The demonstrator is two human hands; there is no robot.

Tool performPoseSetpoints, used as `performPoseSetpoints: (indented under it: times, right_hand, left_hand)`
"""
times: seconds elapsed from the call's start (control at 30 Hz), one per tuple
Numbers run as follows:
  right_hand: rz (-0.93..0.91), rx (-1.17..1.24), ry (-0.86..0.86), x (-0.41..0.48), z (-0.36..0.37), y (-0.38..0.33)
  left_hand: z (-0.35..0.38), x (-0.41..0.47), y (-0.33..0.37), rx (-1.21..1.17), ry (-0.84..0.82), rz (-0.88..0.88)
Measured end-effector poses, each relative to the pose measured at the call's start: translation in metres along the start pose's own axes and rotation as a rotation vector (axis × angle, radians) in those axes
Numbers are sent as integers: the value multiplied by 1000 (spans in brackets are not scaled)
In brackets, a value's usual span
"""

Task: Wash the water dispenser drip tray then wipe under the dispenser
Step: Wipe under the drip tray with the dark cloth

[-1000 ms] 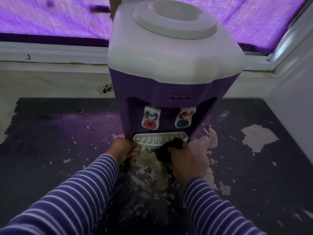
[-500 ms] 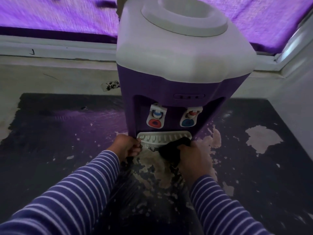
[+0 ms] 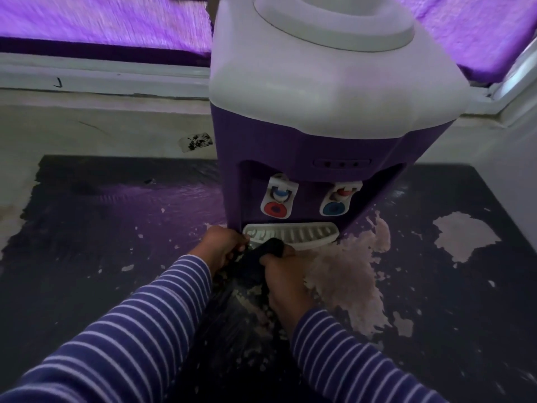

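Note:
A purple water dispenser point(image 3: 305, 146) with a white top stands on a dark, peeling surface. Its white slotted drip tray point(image 3: 302, 234) sits in the base below the red and blue taps. My left hand point(image 3: 220, 247) grips the tray's left front corner. My right hand point(image 3: 283, 274) is closed on a black cloth point(image 3: 261, 260), which presses against the tray's front edge left of centre. The cloth hangs down between my two hands and hides part of the tray's front.
The dark surface point(image 3: 116, 242) has pale worn patches point(image 3: 465, 235) to the right and in front of the dispenser. A pale ledge point(image 3: 101, 132) and window frame run behind. A white wall point(image 3: 523, 170) closes the right side.
My right hand with the black cloth has slid left along the tray's front edge, close to my left hand. The view has shifted so the dispenser sits further right.

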State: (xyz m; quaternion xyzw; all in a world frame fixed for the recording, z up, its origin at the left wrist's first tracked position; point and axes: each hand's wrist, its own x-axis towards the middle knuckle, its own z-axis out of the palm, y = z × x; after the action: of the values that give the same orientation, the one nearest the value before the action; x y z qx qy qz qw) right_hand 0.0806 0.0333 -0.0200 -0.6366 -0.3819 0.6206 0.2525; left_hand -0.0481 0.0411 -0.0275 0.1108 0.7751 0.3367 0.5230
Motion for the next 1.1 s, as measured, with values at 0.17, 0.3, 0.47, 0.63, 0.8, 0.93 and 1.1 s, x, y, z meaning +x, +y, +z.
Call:
performPoseSetpoints:
  times: [0.17,0.3,0.47,0.63,0.8,0.93,1.1]
  right_hand:
    - [6,-197,-50,-2,21,-7]
    - [2,-386,-112,12,30,-9]
    - [78,-167,-288,16,-1,-20]
    - [249,166,1,26,-65,-21]
    - [149,409,267,28,-112,-29]
    - [-89,140,308,28,-97,-31]
    - [-205,-74,38,11,-70,-27]
  left_hand:
    - [-2,-5,5,-7,-16,23]
    - [-4,-5,7,-65,-7,37]
    - [0,-3,3,-7,16,24]
    - [6,-2,-3,-112,-67,-21]
    - [15,-7,-4,-348,-127,-42]
    - [22,-9,-4,-507,-89,-52]
    - [26,-12,-4,-548,-80,-62]
